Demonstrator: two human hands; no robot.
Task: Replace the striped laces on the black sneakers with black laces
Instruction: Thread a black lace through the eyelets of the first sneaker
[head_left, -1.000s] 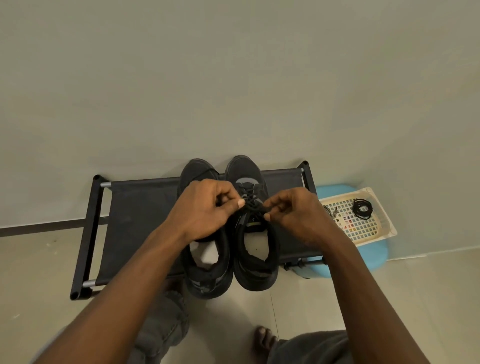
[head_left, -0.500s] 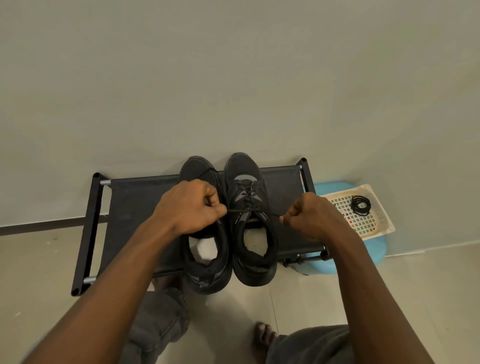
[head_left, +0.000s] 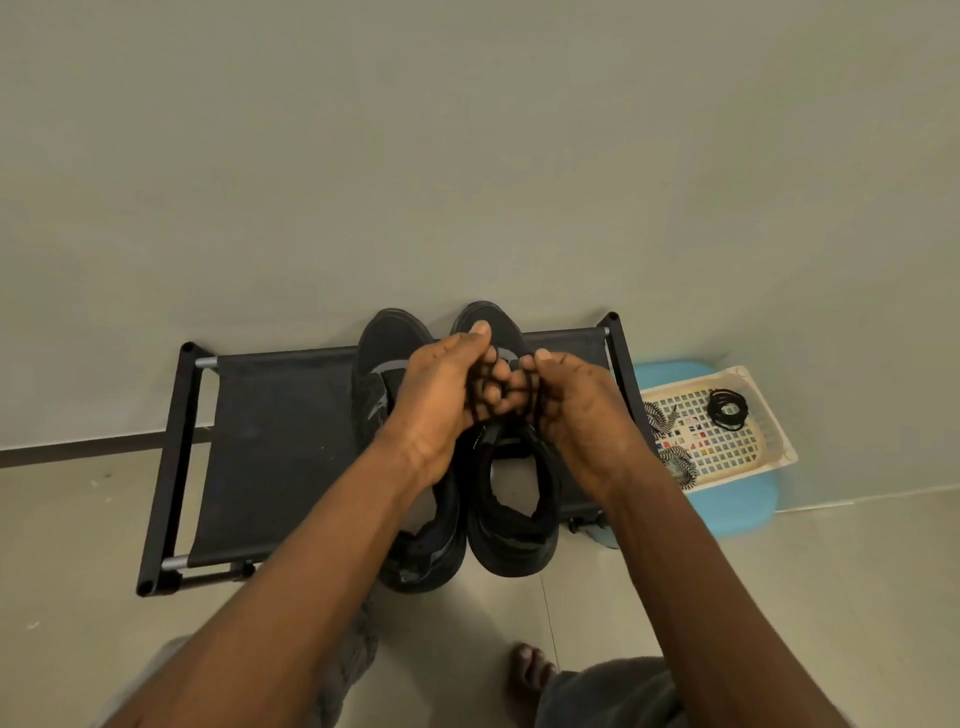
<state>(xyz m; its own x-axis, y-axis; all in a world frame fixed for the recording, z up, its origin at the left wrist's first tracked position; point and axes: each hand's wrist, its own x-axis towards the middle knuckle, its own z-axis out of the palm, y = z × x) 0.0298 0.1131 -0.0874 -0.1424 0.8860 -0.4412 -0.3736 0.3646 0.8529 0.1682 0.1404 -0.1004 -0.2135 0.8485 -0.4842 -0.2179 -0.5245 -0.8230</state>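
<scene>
Black lace (head_left: 472, 402) (looped) above sneaker (head_left: 514, 519)

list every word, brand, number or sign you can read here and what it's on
No text here can be read.
left sneaker: grey curved mark, no letters visible.
right sneaker: pale tab on the tongue, too small to read.
basket: coloured squares behind the mesh, too blurred to tell if printed.
The left hand and right hand, gripping the black lace, cover the right sneaker's front.

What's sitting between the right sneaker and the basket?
In the head view, the right hand, gripping lace, and the rack's end bar lie between sneaker and basket.
</scene>
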